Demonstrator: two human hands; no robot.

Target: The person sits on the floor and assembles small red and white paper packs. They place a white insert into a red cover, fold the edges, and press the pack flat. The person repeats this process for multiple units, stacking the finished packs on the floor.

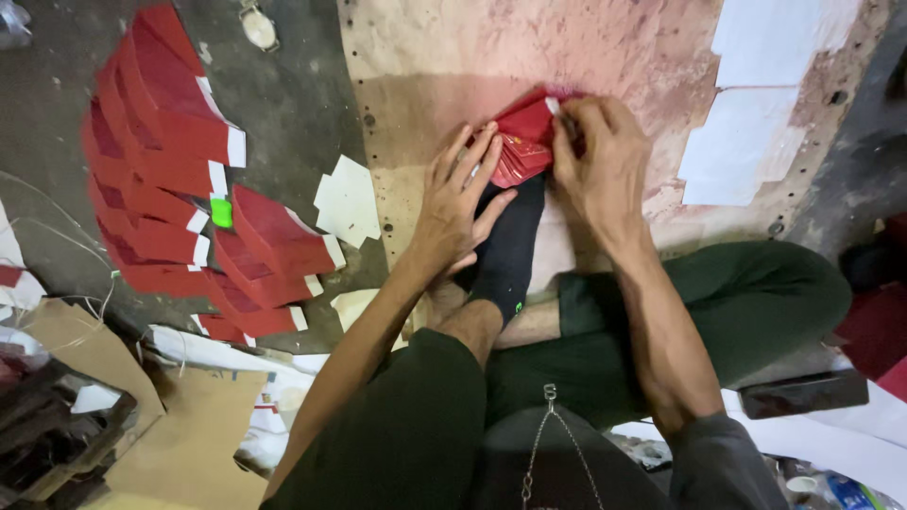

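Red paper stack (pixel 522 142): held on the worn board (pixel 425 57), just past a black-socked foot (pixel 507 247).
Left hand (pixel 460 203) presses flat, fingers spread, on the stack's near edge; right hand (pixel 597 161) pinches its far corner. Finished red envelopes (pixel 170 161) lie fanned on the floor, well apart.

The left hand (pixel 460 203) lies flat with fingers spread on the small stack of red paper pieces (pixel 522 142), while the right hand (pixel 595 165) pinches the stack's upper edge from the two o'clock side. A black-socked foot (pixel 508 247) rests on the worn board (pixel 444 66) just below the stack, at six o'clock. Overlapping red sheets with white tabs (pixel 179 179) fan out at nine o'clock, and white paper sheets (pixel 756 104) lie at two o'clock.
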